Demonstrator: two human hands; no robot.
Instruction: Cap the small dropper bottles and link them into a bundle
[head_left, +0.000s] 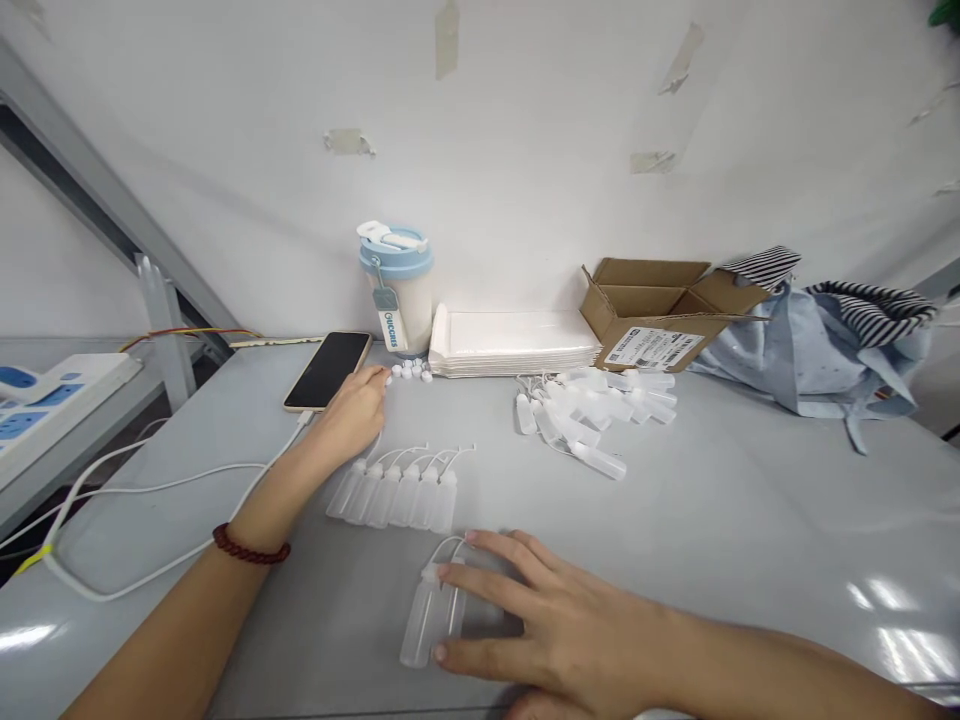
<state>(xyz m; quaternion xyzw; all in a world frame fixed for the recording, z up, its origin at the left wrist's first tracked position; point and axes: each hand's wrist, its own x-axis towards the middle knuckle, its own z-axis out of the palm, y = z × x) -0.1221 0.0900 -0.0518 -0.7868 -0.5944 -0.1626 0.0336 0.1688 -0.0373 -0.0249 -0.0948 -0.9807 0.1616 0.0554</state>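
Note:
My left hand (352,412) reaches to small white caps (412,370) beside the cup, its fingers drawn together at a cap by the fingertips; the thumb is largely hidden. Nearer me, my right hand (540,620) lies spread over two translucent small plastic bottles (421,620), fingertips touching them. The second one is partly covered by the fingers. Both have thin white loops at their necks. Several similar bottles (405,495) lie side by side in a row between the hands, their thin strings pointing away from me. A loose pile of more bottles (592,405) is at the back right.
A phone (330,370) with a white charging cable (247,490) lies left. Along the wall stand a blue-lidded cup (409,300), stacked white trays (517,340), an open cardboard box (652,320) and a light-blue cloth bag (795,350). A power strip (60,400) sits far left.

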